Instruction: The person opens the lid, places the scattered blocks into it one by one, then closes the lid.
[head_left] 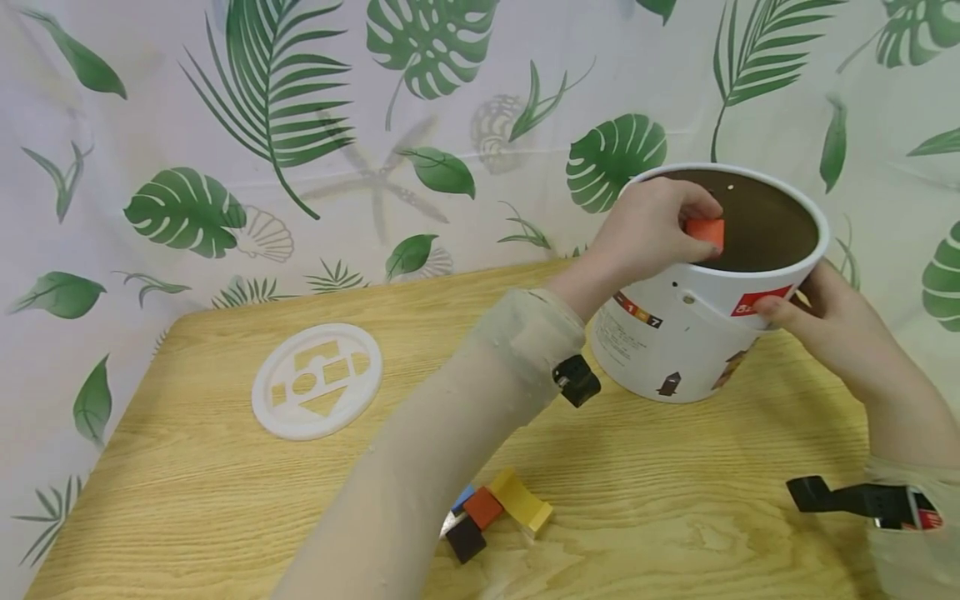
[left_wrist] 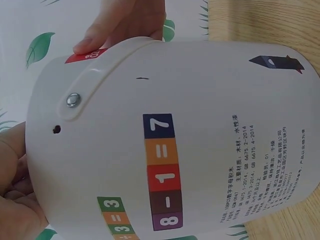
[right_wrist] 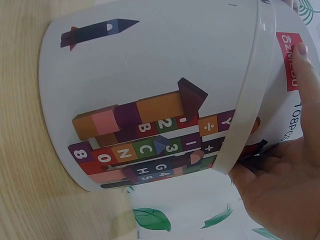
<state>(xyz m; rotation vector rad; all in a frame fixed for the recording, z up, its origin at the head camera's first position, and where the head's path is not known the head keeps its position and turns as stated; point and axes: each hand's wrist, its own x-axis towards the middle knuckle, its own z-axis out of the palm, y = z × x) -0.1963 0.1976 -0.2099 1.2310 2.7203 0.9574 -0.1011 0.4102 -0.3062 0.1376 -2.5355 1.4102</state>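
Note:
A white bucket [head_left: 630,354] with printed block pictures stands upright on the wooden table, tipped slightly in the head view. At its open mouth, my left hand [head_left: 656,223] pinches an orange-red block [head_left: 707,233] between thumb and fingers, over the near rim. My right hand [head_left: 836,321] holds the bucket's right side, its thumb lying on the red label [right_wrist: 288,62]. The bucket's white handle [right_wrist: 248,95] hangs down along its wall, close by that hand. In the left wrist view the left hand [left_wrist: 17,185] shows only partly behind the rim, and the block is hidden there.
Several small blocks lie near the table's front: a yellow arched one [head_left: 521,502], a red one [head_left: 483,507] and a dark one [head_left: 466,539]. A white round lid [head_left: 264,408] with shaped cutouts rests at left. Behind hangs a leaf-patterned cloth [head_left: 450,125].

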